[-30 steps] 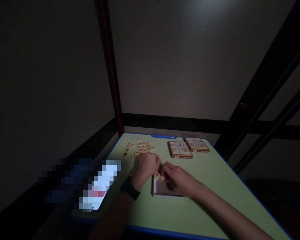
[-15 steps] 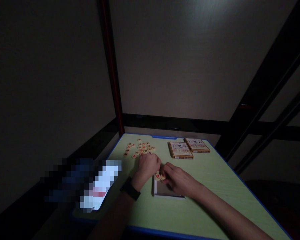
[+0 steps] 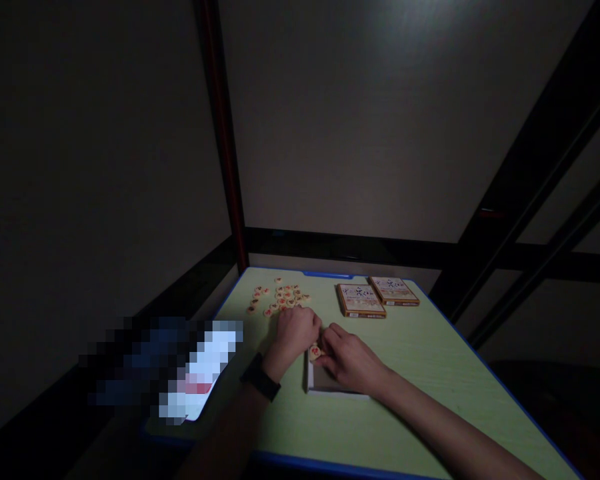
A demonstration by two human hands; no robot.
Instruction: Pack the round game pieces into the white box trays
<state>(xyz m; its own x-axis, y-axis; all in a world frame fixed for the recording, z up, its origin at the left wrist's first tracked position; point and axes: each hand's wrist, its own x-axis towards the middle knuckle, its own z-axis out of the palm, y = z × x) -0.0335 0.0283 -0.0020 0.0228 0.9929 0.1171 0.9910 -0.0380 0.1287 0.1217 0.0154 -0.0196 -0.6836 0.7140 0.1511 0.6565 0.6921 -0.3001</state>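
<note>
My right hand (image 3: 353, 360) is over a shallow open box (image 3: 325, 385), its thumb and fingers pinched on a Chinese chess piece that they mostly cover. Beside those fingertips, in the box's far left corner, a round wooden piece (image 3: 315, 353) with a red character lies face up. My left hand (image 3: 296, 331), with a black band on the wrist, is curled at the box's far left edge. Its fingertips are turned away, so what they hold is hidden. Just beyond it, several loose Chinese chess pieces (image 3: 281, 294) with red or dark characters are scattered on the table.
Two printed flat boxes (image 3: 363, 301) lie side by side at the back right of the green table (image 3: 430, 400), which has a blue rim. A lit phone (image 3: 205, 367), partly blurred out, is at the left edge. Walls stand behind and to the left.
My right hand has shifted slightly left, and its fingers now cover the second piece that showed beside the red one. My left hand has stayed almost in place.
</note>
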